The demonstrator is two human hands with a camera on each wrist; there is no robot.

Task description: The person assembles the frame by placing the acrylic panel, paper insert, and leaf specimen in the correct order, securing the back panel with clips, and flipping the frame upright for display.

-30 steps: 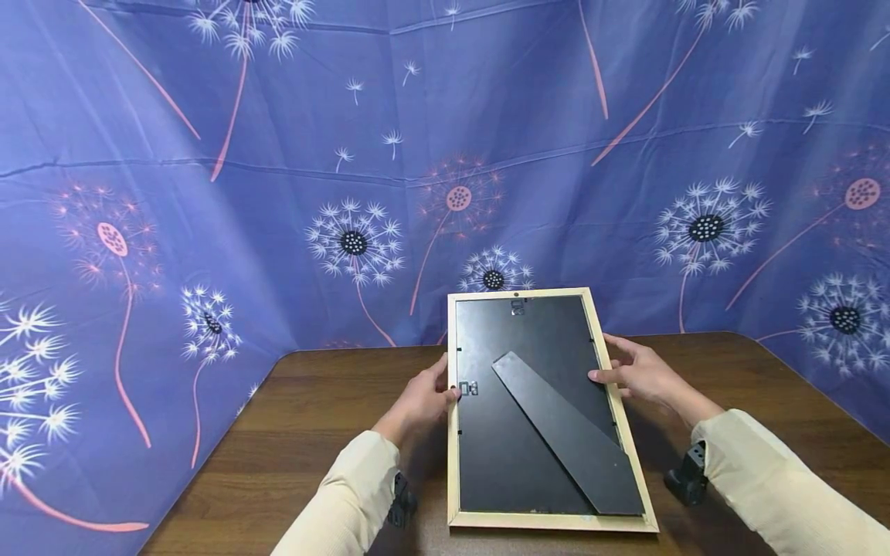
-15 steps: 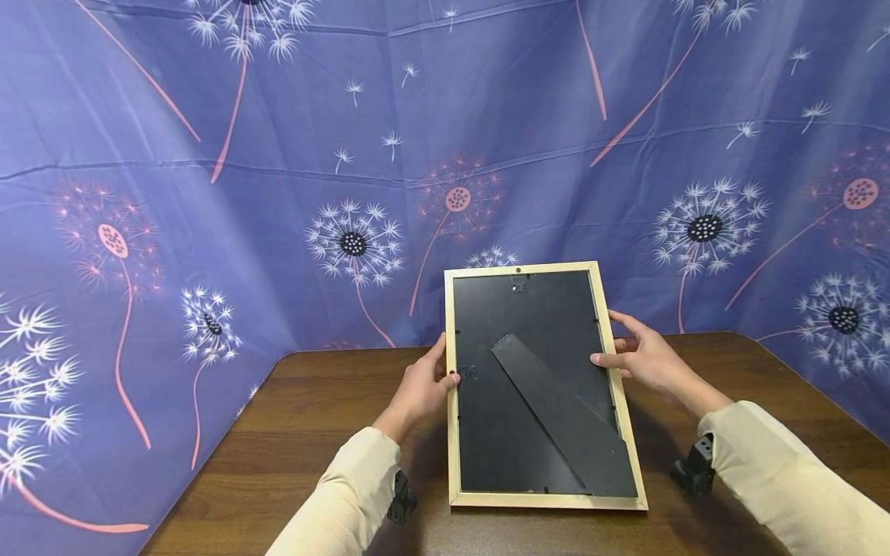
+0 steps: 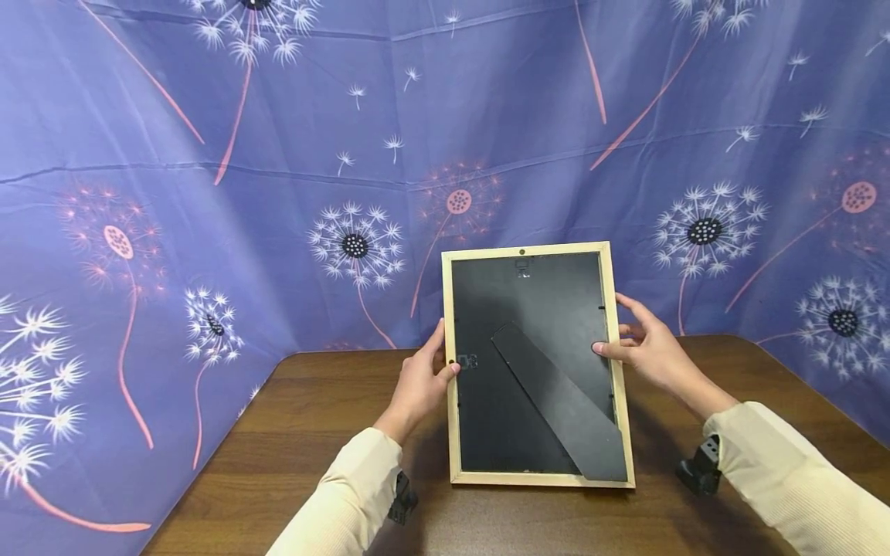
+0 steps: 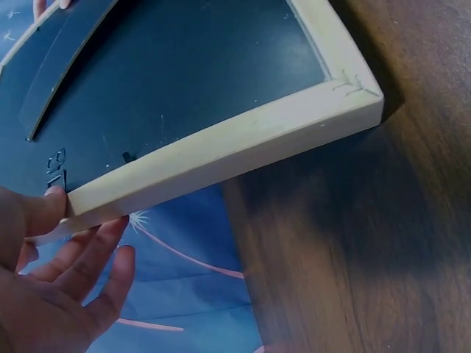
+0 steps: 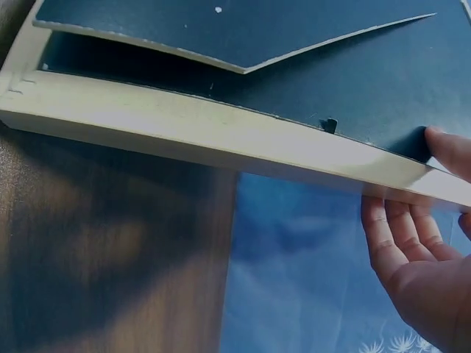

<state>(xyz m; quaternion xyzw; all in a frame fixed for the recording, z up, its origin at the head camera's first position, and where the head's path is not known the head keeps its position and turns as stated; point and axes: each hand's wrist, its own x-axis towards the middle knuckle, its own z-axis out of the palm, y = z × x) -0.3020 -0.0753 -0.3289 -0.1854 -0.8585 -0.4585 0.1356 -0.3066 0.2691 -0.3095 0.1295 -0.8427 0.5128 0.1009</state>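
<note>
A picture frame with a pale wooden border stands tilted up before me, its black back panel facing me. A black easel leg runs diagonally across the panel, its wide end at the lower right; the right wrist view shows it lifted a little off the panel. My left hand grips the left side of the border, thumb on the back face near a small metal hanger. On the opposite side my right hand holds the border between thumb and fingers. The front of the frame is hidden.
Beneath is a brown wooden table. A blue cloth printed with dandelions hangs behind it and along the sides. A small black camera sits at my right wrist, another at my left.
Both hands have raised and tipped the picture frame more upright. Its top edge has risen, its bottom edge has moved away from me, and both hands keep their hold.
</note>
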